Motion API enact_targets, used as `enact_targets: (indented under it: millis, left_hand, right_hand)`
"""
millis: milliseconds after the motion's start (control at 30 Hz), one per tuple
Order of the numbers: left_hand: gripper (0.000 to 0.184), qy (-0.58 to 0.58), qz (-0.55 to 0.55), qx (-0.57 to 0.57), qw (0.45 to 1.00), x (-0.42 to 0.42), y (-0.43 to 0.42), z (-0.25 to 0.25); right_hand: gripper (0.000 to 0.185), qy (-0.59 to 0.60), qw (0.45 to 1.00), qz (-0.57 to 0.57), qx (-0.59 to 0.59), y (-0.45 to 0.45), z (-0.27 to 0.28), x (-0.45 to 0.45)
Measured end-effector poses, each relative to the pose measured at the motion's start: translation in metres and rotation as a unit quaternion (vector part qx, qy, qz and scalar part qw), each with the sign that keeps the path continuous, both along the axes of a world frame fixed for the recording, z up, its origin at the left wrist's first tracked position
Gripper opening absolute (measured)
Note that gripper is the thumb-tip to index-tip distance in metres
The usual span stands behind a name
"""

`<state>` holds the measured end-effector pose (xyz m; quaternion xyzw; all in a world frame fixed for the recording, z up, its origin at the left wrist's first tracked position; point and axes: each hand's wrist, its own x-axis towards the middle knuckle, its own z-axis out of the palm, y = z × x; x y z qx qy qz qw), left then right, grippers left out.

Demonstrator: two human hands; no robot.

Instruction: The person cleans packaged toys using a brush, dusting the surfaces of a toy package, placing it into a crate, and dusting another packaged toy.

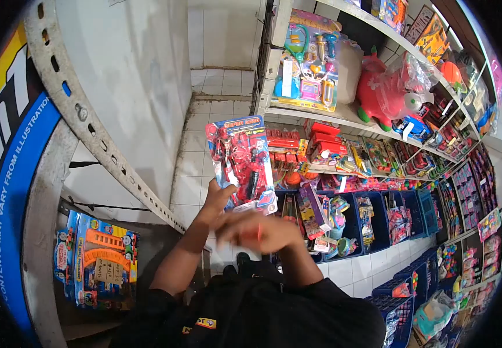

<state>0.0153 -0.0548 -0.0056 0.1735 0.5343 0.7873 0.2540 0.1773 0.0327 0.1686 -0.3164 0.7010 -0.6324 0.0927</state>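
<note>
My left hand (221,196) grips the lower left edge of a blister-packed red toy set (242,159) with a blue and red "Super Hero" card, held upright in front of me. Its fingers are wrapped round the card's edge. Close below the pack, my right hand (254,232) is smeared by motion. Something small and orange-red shows at its fingers, too blurred to make out. Whether the right hand touches the pack's bottom edge cannot be told.
Shelves (320,115) of packaged toys stand on the right, with a red inflatable animal (378,90). Blue baskets (378,220) line the floor. A perforated metal post (97,136) and boxed train sets (103,261) are at left.
</note>
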Motion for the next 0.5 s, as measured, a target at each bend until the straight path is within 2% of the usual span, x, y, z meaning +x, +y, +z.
enact_targets:
  millis: [67,100,133,200,233,333,500]
  left_hand:
    - [0.039,-0.005,-0.051,0.036,0.998,-0.002,0.002,0.003]
    - [0.04,0.042,-0.041,0.006,0.998,0.003,-0.004,0.014]
    - [0.042,0.039,-0.045,-0.023,0.998,0.003,-0.003,0.011]
    - [0.044,0.035,-0.053,-0.08,0.995,0.002,0.002,0.008]
    - [0.046,0.012,-0.055,-0.069,0.996,0.007,0.003,0.015]
    - [0.047,0.039,-0.08,0.005,0.996,0.012,0.005,0.015]
    - [0.047,0.085,-0.089,-0.029,0.992,0.01,0.002,0.018]
  right_hand:
    - [0.016,0.065,0.962,-0.265,0.014,0.021,-0.008,-0.011]
    - [0.016,0.042,0.927,-0.372,-0.017,0.028,-0.015,-0.016]
    - [0.017,0.018,0.879,-0.474,-0.05,0.034,-0.023,-0.021]
    - [0.018,0.079,0.837,-0.538,-0.061,0.049,-0.041,-0.034]
    - [0.019,0.109,0.813,-0.568,-0.067,0.053,-0.044,-0.039]
    - [0.024,0.167,0.791,-0.587,-0.056,0.047,-0.049,-0.049]
    - [0.028,0.234,0.761,-0.59,0.137,0.05,-0.058,-0.051]
